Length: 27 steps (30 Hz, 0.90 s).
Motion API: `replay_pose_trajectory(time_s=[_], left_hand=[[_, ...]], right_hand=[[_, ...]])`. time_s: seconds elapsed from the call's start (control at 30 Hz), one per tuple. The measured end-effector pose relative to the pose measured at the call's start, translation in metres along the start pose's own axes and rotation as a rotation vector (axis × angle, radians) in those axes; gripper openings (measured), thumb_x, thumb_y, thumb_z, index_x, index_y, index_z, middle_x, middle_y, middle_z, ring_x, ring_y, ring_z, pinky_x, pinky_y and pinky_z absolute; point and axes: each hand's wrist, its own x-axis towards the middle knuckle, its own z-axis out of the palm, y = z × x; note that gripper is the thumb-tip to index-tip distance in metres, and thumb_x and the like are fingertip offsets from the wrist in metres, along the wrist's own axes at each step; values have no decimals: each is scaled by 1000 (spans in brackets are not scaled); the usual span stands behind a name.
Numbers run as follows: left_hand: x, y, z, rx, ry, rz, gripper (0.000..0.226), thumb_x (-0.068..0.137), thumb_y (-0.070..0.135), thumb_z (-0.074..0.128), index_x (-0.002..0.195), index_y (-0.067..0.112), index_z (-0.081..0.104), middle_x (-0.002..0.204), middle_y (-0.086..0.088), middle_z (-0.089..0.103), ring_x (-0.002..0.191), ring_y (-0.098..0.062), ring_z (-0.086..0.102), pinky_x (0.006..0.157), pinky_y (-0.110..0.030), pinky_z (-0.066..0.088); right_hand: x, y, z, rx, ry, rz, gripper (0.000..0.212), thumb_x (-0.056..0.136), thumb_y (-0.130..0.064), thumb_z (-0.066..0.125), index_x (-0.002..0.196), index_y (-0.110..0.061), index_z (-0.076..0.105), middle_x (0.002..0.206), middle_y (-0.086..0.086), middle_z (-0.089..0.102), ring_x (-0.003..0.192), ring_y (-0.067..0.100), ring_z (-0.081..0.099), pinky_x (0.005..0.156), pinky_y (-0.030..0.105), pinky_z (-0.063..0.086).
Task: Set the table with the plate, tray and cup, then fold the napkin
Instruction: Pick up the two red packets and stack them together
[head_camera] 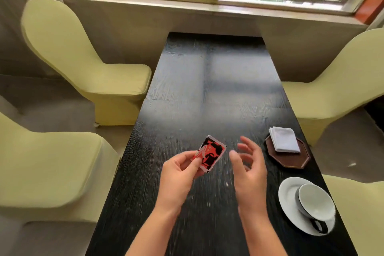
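The person stands at the near end of a long dark worktop [207, 89], both hands raised above it. The left hand [178, 170] pinches a small red, black and white packet [212, 153] between thumb and fingers; that grip is closed on the packet's near corner. The right hand [249, 164] hovers just beside it, fingers loosely spread and holding nothing, blurred as if moving.

Off to the right, the setting looks largely in place. A brown octagonal tray [291, 160] sits by the worktop's right edge with a folded white napkin [283, 139] lying on it. Nearer the person, a white plate [288, 197] carries a cup [313, 201], which seems tilted on the plate with its dark handle pointing toward the person.

My guess is that the plate, tray and cup are already set, and the packet is a side matter, perhaps a wrapped wipe or napkin, though I cannot tell its contents. Next would likely be opening it or setting it down, which calls for the right hand to take the far edge.
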Motion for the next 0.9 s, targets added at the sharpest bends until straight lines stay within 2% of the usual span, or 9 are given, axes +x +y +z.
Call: replay_pose_trajectory(time_s=[0.1, 0.17, 0.23, 0.3, 0.37, 0.5, 0.57, 0.7, 0.9], left_hand=[[1, 18, -13, 313, -173, 52, 22, 84, 1, 63, 81, 20, 73, 77, 0, 75, 75, -12, 69, 73, -31, 58], [0, 30, -19, 463, -263, 66, 18, 85, 6, 64, 82, 22, 74, 79, 3, 76, 77, -10, 71, 76, -32, 58], [-2, 39, -22, 558, -322, 85, 13, 85, 11, 65, 88, 20, 74, 82, 3, 76, 81, -12, 71, 79, -36, 57], [-6, 45, -22, 572, -342, 105, 12, 85, 11, 65, 91, 18, 73, 82, 2, 76, 82, -13, 71, 82, -40, 56], [-10, 48, -20, 559, -335, 126, 12, 85, 10, 64, 89, 17, 73, 82, 2, 75, 82, -14, 71, 81, -39, 54], [-23, 42, -11, 455, -242, 128, 19, 83, 8, 67, 94, 22, 71, 83, 3, 75, 80, -9, 71, 71, -26, 56], [-30, 34, -5, 342, -158, 92, 22, 79, 8, 70, 95, 24, 69, 86, 3, 75, 82, -6, 70, 68, -20, 55], [-41, 17, 6, 252, -123, -16, 10, 77, 11, 73, 78, 21, 73, 76, 2, 74, 74, -8, 69, 57, -19, 52], [-50, 6, 29, 139, -157, -45, 18, 79, 6, 71, 67, 19, 71, 67, 2, 73, 66, -6, 68, 54, -17, 51]], right_hand=[[17, -24, -17, -160, -261, -45, 30, 78, -38, 65, 107, -41, 57, 109, -17, 62, 100, -1, 58, 83, 24, 46], [22, -32, -24, -230, -397, -24, 24, 81, -30, 68, 103, -38, 62, 102, -17, 67, 95, -2, 62, 86, 26, 48], [20, -35, -28, -241, -453, 11, 19, 82, -23, 68, 99, -31, 67, 94, -9, 72, 88, 0, 66, 80, 23, 51], [13, -35, -29, -198, -454, 16, 14, 82, -14, 68, 89, -26, 71, 86, -2, 74, 79, 2, 68, 69, 15, 50], [6, -34, -30, -151, -433, -1, 16, 81, -6, 67, 80, -22, 72, 78, -1, 74, 72, 4, 68, 65, 13, 49], [-8, -31, -34, 7, -323, 56, 20, 79, 2, 67, 74, -17, 72, 68, -4, 73, 65, 5, 67, 59, 14, 50], [-13, -29, -39, 77, -265, 107, 20, 79, 3, 67, 71, -16, 72, 65, -3, 72, 64, 9, 66, 60, 21, 52], [-23, -23, -56, 121, -196, 167, 22, 79, 2, 66, 66, -15, 70, 65, 1, 71, 67, 18, 64, 68, 36, 52], [-33, -17, -84, 169, -153, 202, 11, 79, -2, 67, 81, -12, 72, 82, 9, 75, 80, 22, 70, 75, 34, 57]])
